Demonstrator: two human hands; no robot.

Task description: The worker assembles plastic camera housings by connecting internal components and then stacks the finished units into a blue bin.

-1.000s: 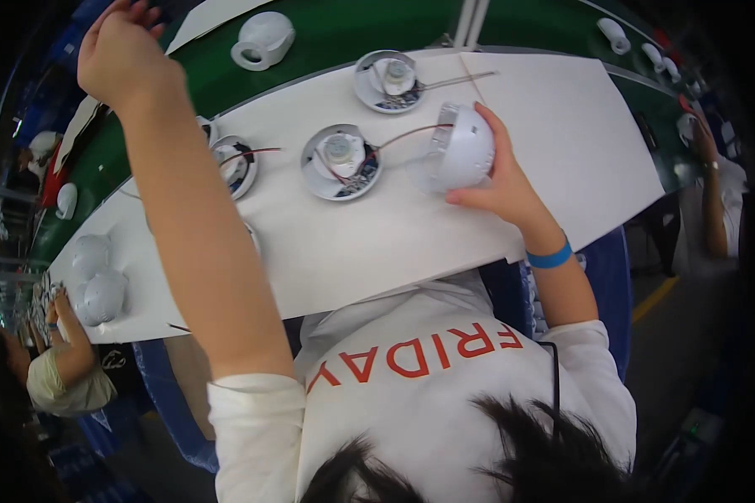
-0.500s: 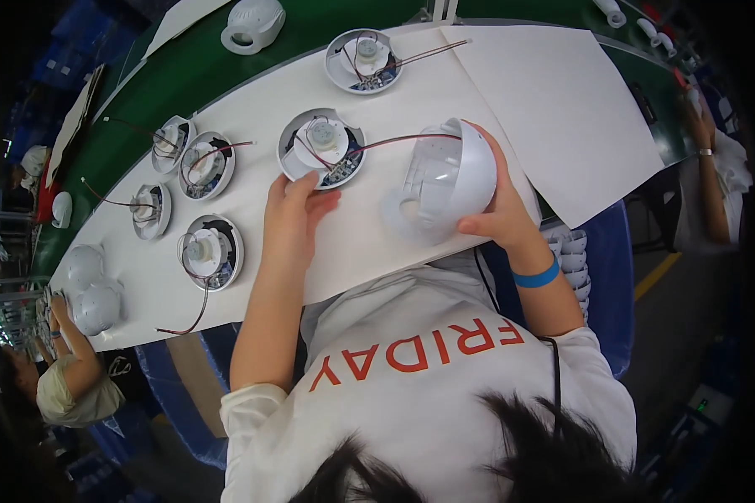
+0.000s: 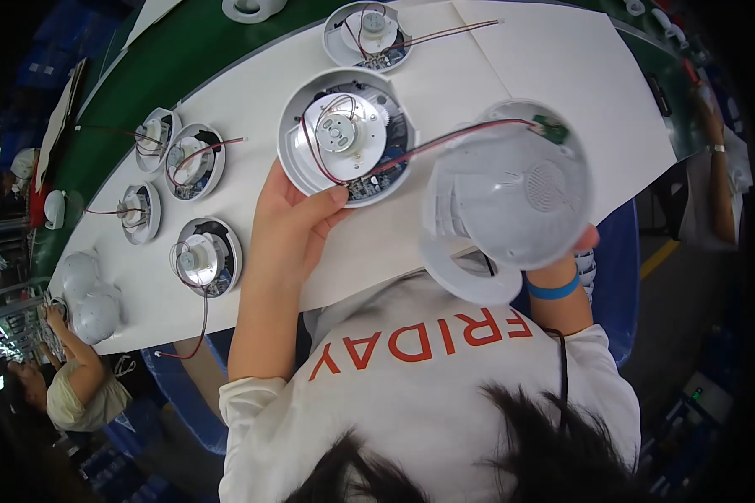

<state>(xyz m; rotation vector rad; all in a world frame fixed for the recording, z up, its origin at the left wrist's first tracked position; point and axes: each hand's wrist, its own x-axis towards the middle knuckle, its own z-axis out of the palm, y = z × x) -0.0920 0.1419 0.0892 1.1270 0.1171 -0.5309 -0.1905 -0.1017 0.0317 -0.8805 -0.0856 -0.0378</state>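
Observation:
My left hand [image 3: 298,222] grips a round white housing base [image 3: 290,155] by its near rim, thumb on the edge beside the circuit board. Inside the base sit a silver motor [image 3: 337,132] on a white disc and a blue circuit board [image 3: 362,186]. My right hand [image 3: 586,240], mostly hidden behind it, holds a white domed shell [image 3: 495,193] with its hollow inside turned into view. A red and black cable [image 3: 445,136] spans from the base to a small green board [image 3: 550,128] in the shell. A ring-shaped part of the shell hangs at its lower left.
Several similar bases with motors and loose wires, such as one nearby [image 3: 205,258], stand on the white-covered table [image 3: 268,306]. White shells [image 3: 96,312] sit at the left end. Co-workers are at the left [image 3: 80,377] and right [image 3: 713,168]. A green surface [image 3: 201,50] lies behind.
My left hand has lifted the base off the table, closer to me. My right hand has moved the shell right and turned its inside into view, showing the green board.

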